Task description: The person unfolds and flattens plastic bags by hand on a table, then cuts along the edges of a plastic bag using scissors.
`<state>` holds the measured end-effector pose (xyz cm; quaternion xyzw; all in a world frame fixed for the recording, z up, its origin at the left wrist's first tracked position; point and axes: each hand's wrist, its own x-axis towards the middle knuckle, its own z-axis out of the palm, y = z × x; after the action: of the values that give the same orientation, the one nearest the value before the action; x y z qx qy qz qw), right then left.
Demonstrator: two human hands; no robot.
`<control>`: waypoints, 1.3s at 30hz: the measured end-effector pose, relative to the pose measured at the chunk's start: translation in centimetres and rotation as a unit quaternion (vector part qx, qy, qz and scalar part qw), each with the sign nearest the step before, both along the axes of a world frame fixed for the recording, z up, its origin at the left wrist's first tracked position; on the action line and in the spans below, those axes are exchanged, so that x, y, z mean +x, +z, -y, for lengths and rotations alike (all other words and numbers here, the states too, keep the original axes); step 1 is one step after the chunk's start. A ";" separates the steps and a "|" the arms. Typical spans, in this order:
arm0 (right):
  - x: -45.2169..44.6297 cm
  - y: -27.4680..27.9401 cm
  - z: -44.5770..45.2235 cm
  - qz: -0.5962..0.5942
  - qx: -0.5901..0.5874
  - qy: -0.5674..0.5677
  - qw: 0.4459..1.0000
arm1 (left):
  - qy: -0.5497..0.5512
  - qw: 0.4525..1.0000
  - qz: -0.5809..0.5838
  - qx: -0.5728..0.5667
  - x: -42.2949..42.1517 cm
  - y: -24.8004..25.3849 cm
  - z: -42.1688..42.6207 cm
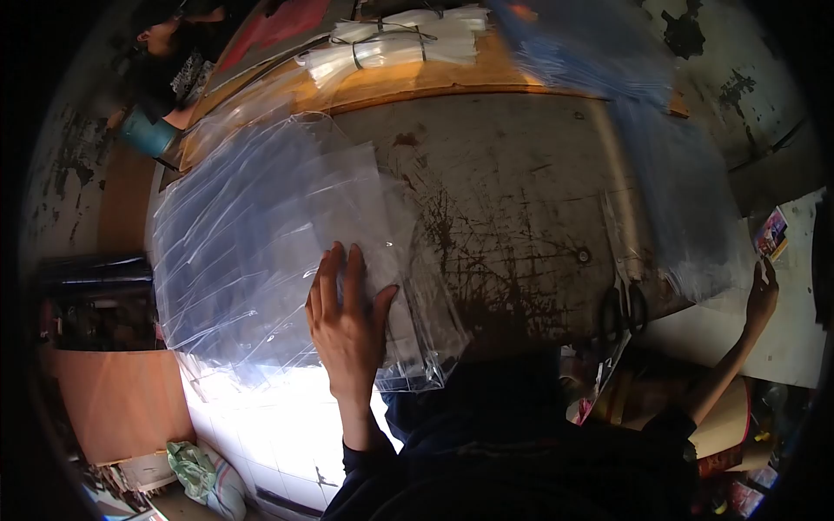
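The left hand (347, 308) lies flat with its fingers slightly parted, grasping nothing, on clear plastic sheets (252, 217) layered over the left end of the worktop (521, 165) as far as its near edge. Past the right edge, the right hand (763, 285) is near a small printed picture (771, 233); I cannot tell whether it grips anything. Black-handled scissors (638, 306) lie by the near right corner.

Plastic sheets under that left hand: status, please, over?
Left hand spread on plastic sheets. Right hand out sideways, beside colourful card; grip unclear. Scissors between hands, touching neither.
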<state>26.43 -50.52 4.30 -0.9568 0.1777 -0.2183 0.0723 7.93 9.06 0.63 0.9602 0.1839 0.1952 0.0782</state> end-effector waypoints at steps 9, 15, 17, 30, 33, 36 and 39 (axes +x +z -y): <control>-5.7 0.9 -19.9 0.066 0.198 0.255 0.944 | 0.010 0.978 0.188 -0.090 0.7 1.2 0.8; -9.1 0.6 -26.8 0.090 0.399 0.347 0.844 | -0.380 0.894 0.228 0.066 -1.7 3.3 5.8; -8.9 -0.5 -27.5 0.157 0.395 0.350 0.835 | -0.428 0.883 0.184 0.052 -2.5 2.1 6.2; -14.2 -1.4 -31.3 0.042 0.252 0.265 0.930 | -0.145 0.973 0.125 0.128 -8.2 -1.0 -0.8; -15.9 -2.3 -29.9 0.018 0.226 0.244 0.943 | -0.142 0.976 0.139 0.089 -8.3 -2.3 -0.9; -18.0 -3.1 -28.9 -0.014 0.251 0.232 0.939 | -0.142 0.981 0.136 0.003 -8.2 -2.1 -0.6; -18.9 -3.6 -29.4 -0.050 0.318 0.226 0.920 | -0.173 0.972 0.128 -0.094 -7.8 -1.8 -0.5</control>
<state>7.56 -21.17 0.73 -0.9080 0.0203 -0.0802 0.4108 0.17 9.60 -1.13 0.9328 0.0211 0.2818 0.2238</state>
